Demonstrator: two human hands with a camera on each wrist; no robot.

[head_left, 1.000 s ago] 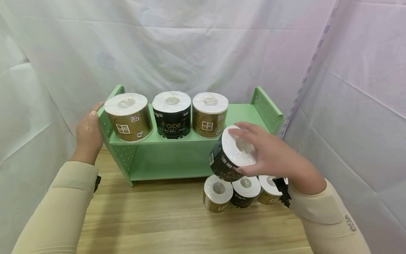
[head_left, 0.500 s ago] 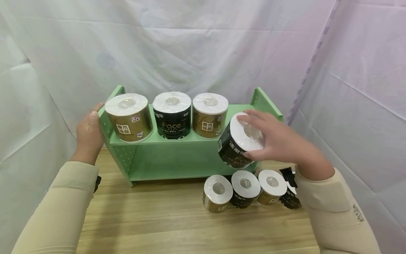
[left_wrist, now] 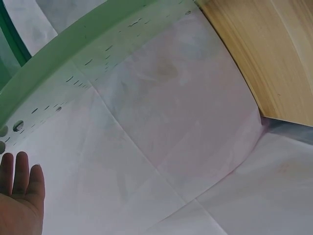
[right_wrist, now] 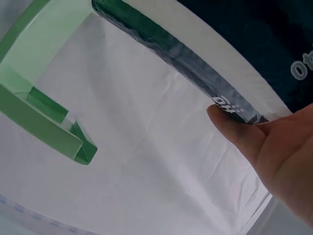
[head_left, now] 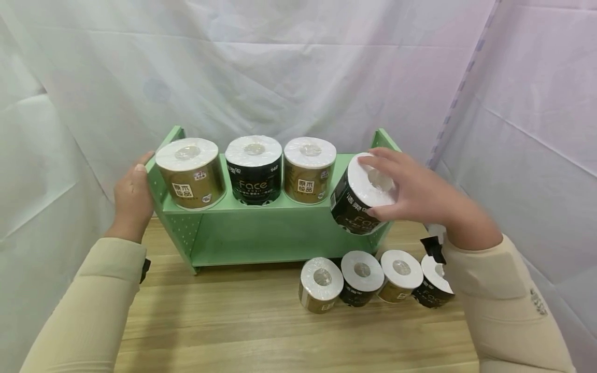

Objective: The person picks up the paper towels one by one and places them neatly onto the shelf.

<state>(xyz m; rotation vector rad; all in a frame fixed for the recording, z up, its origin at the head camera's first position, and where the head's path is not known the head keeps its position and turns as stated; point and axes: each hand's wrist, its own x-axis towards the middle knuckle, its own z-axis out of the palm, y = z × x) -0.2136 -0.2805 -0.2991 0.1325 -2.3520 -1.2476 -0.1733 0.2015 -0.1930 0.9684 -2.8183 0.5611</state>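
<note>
My right hand point(head_left: 415, 194) grips a black-wrapped toilet paper roll point(head_left: 351, 210), thumb on the near side and fingers over the white top. The roll is tilted and hangs in front of the right part of the green shelf's top board point(head_left: 345, 161). In the right wrist view the thumb presses on the roll's wrapper point(right_wrist: 259, 34). My left hand point(head_left: 132, 199) rests against the outside of the shelf's left side panel point(head_left: 160, 178); the left wrist view shows its fingers point(left_wrist: 21, 174) straight. Gold point(head_left: 190, 176), black point(head_left: 254, 173) and gold point(head_left: 309, 173) rolls stand along the top board.
On the wooden table point(head_left: 242, 331), in front of the shelf's right end, stand a gold roll point(head_left: 317, 298), a black roll point(head_left: 356, 292), another gold roll point(head_left: 392, 292) and another black roll point(head_left: 431, 295). White cloth point(head_left: 298, 72) hangs behind and at both sides.
My right hand has carried the black roll up and to the right, from above the table rolls towards the shelf's right end. The left hand has stayed at the side panel.
</note>
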